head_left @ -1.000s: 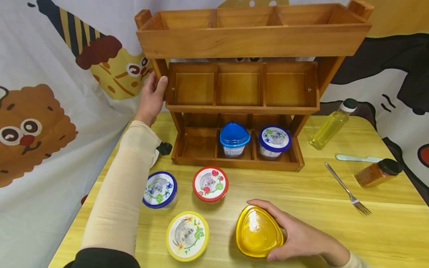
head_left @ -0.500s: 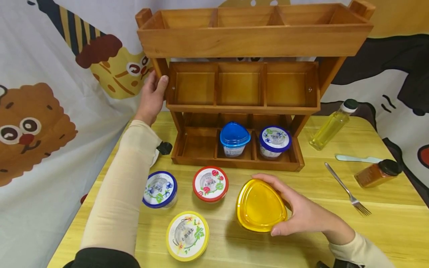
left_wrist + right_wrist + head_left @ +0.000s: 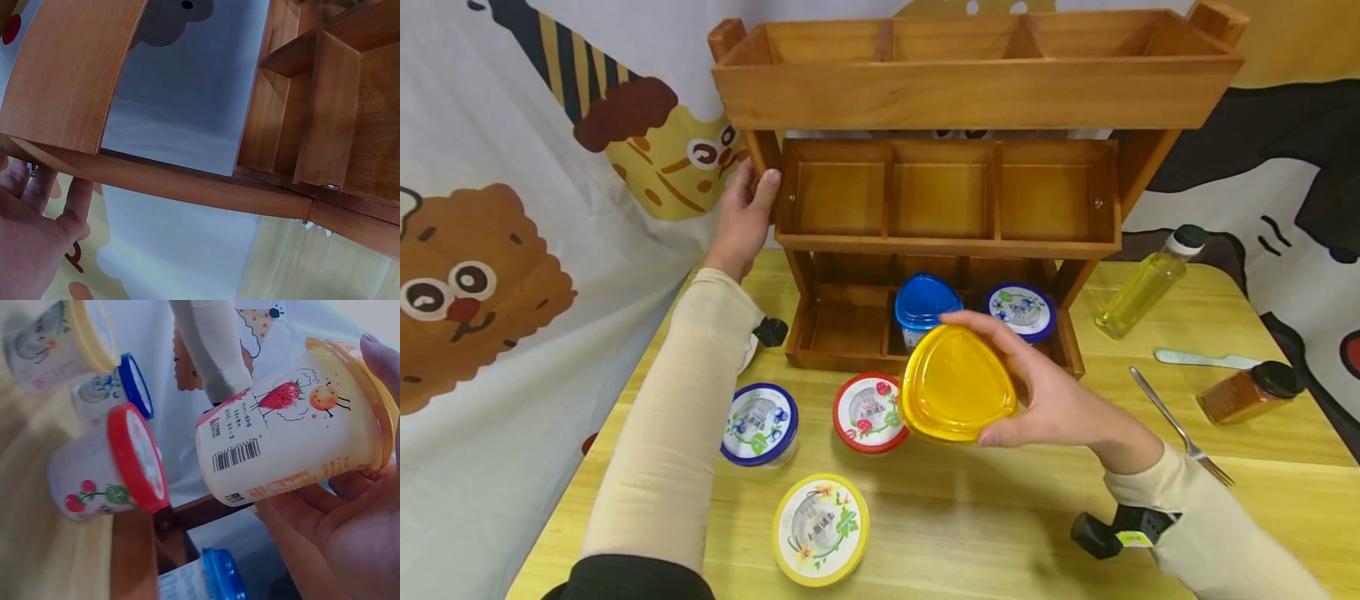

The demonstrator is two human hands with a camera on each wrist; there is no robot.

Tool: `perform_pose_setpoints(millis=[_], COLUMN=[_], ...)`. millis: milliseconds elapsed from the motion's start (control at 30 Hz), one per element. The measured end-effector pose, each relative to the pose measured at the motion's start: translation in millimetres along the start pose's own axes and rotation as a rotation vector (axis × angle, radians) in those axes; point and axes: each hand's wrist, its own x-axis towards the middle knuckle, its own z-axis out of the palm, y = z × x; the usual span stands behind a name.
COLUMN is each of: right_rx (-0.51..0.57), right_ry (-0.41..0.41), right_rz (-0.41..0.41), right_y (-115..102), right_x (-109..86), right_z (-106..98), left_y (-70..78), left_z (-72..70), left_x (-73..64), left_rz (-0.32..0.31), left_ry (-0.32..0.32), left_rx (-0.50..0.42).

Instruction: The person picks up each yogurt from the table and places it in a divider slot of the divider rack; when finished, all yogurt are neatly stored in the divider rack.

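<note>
My right hand [image 3: 1052,400] grips a yogurt cup [image 3: 958,383] with a clear yellow, rounded-triangle lid, lifted above the table in front of the rack. In the right wrist view the cup [image 3: 287,425] shows strawberry and orange drawings, with my fingers around its lid end. At the left side of the wooden three-tier rack [image 3: 977,96], my left hand [image 3: 741,221] holds the upright, thumb in front. The bottom tier carries a blue-lidded cup [image 3: 925,298] in its middle compartment and a blueberry cup [image 3: 1020,310] in its right one, both partly covered by the raised cup or hand.
A red-lidded strawberry cup [image 3: 867,412], another blueberry cup [image 3: 760,423] and a yellow-rimmed cup [image 3: 821,530] stand on the table before the rack. To the right are an oil bottle [image 3: 1150,283], a light knife [image 3: 1206,359], a fork [image 3: 1180,425] and a spice jar [image 3: 1251,393].
My right hand has raised the yellow-lidded cup off the table and carried it forward toward the rack's bottom tier. The left hand stays on the upright.
</note>
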Motion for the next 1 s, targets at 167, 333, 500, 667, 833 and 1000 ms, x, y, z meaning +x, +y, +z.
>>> perform_pose_setpoints(millis=[167, 333, 500, 667, 833, 1000], right_rx=[0.02, 0.068, 0.094, 0.163, 0.187, 0.183], right_ry=[-0.005, -0.006, -0.006, -0.021, -0.024, -0.014], right_rz=[0.033, 0.027, 0.049, 0.079, 0.117, 0.169], right_y=[-4, 0, 8, 20, 30, 41], right_x=[25.0, 48.8, 68.2, 83.8, 98.1, 111.6], right_z=[-2, -2, -3, -3, 1, 5], left_y=[0.1, -12.3, -22.9, -23.2, -23.4, -25.2], left_z=[0.1, -2.6, -4.4, -4.4, -4.6, -3.7], left_x=[0.7, 11.3, 19.6, 19.6, 19.4, 20.5], left_rz=[-0.005, -0.005, 0.001, 0.004, 0.006, 0.013], left_ry=[0.005, 0.011, 0.02, 0.02, 0.021, 0.024], left_rx=[0.006, -0.008, -0.013, -0.012, -0.014, -0.022])
